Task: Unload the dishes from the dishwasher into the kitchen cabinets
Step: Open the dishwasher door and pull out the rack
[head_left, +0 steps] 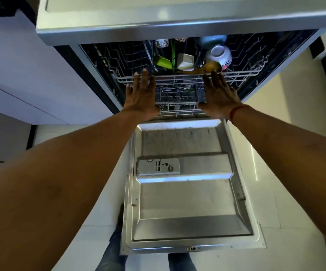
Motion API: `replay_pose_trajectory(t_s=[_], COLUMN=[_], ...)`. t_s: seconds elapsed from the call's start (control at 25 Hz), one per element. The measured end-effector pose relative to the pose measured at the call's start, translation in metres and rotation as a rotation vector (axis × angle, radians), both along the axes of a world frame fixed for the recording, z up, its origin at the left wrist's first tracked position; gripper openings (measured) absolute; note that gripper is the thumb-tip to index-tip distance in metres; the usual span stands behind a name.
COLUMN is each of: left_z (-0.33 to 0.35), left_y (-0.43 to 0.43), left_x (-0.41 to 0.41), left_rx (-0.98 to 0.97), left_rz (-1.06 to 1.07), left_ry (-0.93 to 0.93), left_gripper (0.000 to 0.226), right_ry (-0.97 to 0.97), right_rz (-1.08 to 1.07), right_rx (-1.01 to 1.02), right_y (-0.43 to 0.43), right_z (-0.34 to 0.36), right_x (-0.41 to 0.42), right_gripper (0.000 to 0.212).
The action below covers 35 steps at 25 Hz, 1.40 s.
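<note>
The dishwasher stands open with its door (pixel 185 202) folded down flat. Inside, the upper rack (pixel 179 77) holds a white patterned bowl (pixel 219 54), a blue bowl (pixel 213 40), a white square cup (pixel 185 61), a green cup (pixel 163 62), a small patterned cup (pixel 161 43) and a yellow-brown spoon (pixel 207 67). My left hand (pixel 141 96) and my right hand (pixel 219 94) reach out flat, fingers straight, their tips at the front rail of the upper rack. Neither hand holds anything. The lower rack (pixel 177 106) shows between my hands.
A steel countertop edge (pixel 158 26) overhangs the dishwasher. White cabinet fronts (pixel 31 75) stand to the left. A pale tiled floor (pixel 287 173) lies on both sides of the door. My legs in jeans (pixel 117 251) are just below the door's front edge.
</note>
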<state>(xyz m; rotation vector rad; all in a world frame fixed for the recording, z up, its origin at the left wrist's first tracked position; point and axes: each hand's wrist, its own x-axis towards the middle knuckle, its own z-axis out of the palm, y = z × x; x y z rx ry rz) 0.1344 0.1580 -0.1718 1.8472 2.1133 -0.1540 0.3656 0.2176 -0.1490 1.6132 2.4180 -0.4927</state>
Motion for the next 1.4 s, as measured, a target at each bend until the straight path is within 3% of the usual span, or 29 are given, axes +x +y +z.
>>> replay_pose_trajectory(t_s=[0.36, 0.52, 0.8, 1.4], left_z=[-0.012, -0.007, -0.024, -0.021], left_y=[0.011, 0.007, -0.050, -0.158], left_x=[-0.033, -0.032, -0.018, 0.007], left_rx=[0.011, 0.015, 0.047, 0.050], left_rz=[-0.147, -0.163, -0.216, -0.231], left_ry=[0.064, 0.017, 0.016, -0.117], left_gripper=[0.102, 0.098, 0.109, 0.104], right_ry=[0.009, -0.028, -0.082, -0.013], right_rz=[-0.069, -0.085, -0.113, -0.222], right_rx=[-0.051, 0.047, 0.070, 0.039], right_y=[0.010, 0.001, -0.052, -0.162], right_z=[-0.017, -0.022, -0.026, -0.024], right_x=[-0.055, -0.057, -0.044, -0.021], right_gripper=[0.093, 0.097, 0.103, 0.097])
